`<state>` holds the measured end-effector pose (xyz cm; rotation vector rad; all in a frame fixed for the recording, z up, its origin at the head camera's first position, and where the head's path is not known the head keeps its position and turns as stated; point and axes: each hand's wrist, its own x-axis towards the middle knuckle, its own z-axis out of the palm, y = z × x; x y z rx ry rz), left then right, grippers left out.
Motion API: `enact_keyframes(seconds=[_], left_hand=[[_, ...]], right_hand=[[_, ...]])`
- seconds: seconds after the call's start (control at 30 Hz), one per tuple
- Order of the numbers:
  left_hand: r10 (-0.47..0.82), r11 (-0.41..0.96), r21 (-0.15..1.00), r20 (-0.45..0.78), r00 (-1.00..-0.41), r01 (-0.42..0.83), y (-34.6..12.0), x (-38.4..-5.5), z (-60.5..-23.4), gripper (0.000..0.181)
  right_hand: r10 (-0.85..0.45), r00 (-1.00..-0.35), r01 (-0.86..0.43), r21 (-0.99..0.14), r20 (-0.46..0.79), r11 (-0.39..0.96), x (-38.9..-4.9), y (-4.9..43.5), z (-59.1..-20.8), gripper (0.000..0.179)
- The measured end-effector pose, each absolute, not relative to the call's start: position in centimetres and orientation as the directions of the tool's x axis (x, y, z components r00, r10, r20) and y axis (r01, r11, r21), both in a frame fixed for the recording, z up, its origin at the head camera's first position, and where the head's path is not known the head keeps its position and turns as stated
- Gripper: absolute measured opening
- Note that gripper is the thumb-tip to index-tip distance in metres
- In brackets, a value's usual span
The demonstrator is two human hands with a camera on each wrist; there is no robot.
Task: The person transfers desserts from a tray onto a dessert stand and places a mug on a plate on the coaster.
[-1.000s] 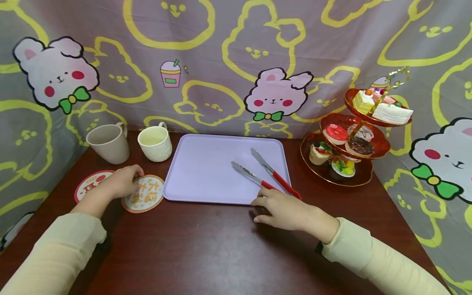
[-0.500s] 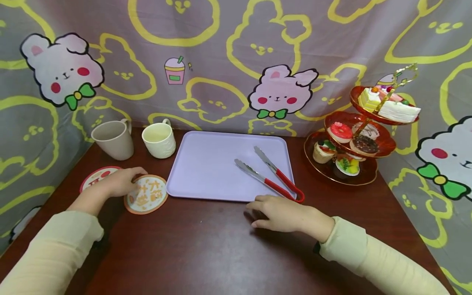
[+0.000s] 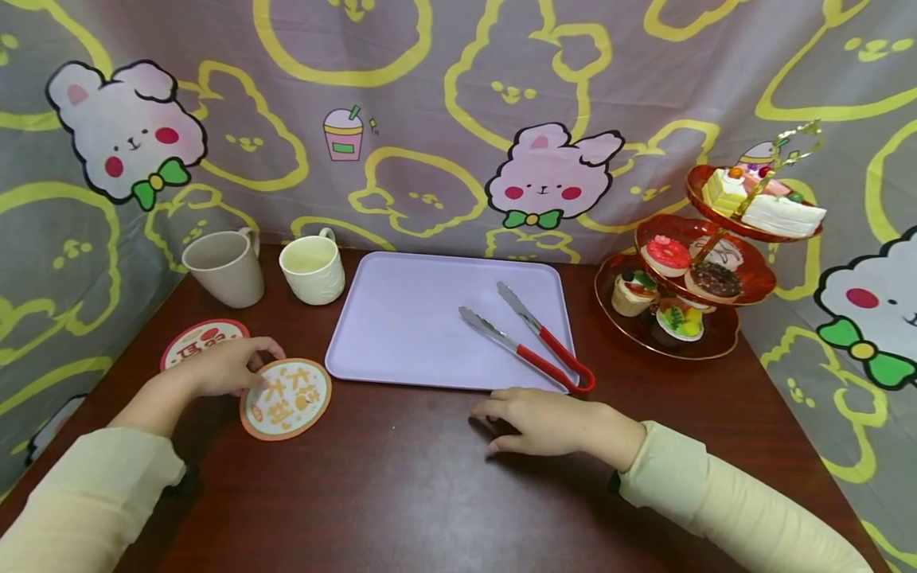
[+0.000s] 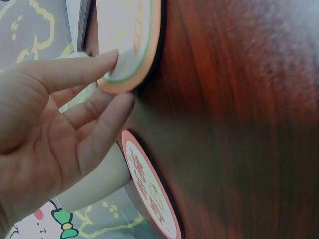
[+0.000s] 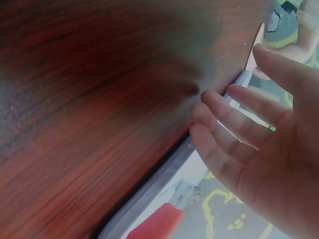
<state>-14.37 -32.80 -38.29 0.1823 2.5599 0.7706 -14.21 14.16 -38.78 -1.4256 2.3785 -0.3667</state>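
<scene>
My left hand (image 3: 225,368) pinches the left edge of a round coaster with an orange rim (image 3: 288,399). In the left wrist view the thumb lies on the printed face of that coaster (image 4: 127,40) and fingers are behind it; it tilts up off the table. A second coaster with a red rim (image 3: 204,338) lies flat, partly hidden by the left hand and wrist. My right hand (image 3: 540,422) hovers just in front of the tray with loosely bent fingers and holds nothing. Red-handled tongs (image 3: 533,350) lie on the lilac tray (image 3: 401,318), beyond the right hand.
A grey-beige mug (image 3: 228,270) and a smaller cream mug (image 3: 314,270) stand behind the coasters. At the right rises a three-tier stand (image 3: 723,346) bearing several cakes and doughnuts. A patterned curtain (image 3: 430,103) closes off the back of the brown table (image 3: 401,485).
The left hand has taken hold of the orange-rimmed coaster, lifted its edge and drawn it slightly toward me. The right hand has shifted slightly leftward, away from the tongs.
</scene>
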Motion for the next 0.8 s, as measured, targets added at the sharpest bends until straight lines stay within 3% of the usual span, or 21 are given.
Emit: enact_keyframes(seconds=[0.3,0.8], left_hand=[[0.322,0.75,0.661,-0.418,-0.85,-0.041,-31.4,-13.3,-38.8,0.039],[0.359,0.687,0.727,-0.35,-0.865,-0.009,-27.8,-11.6,-39.7,0.038]], right_hand=[[-0.86,-0.48,-0.742,-0.443,-0.173,0.503,-14.4,14.4,-38.8,0.047],[-0.881,-0.472,-0.735,-0.532,-0.044,0.42,-14.1,15.4,-39.6,0.05]])
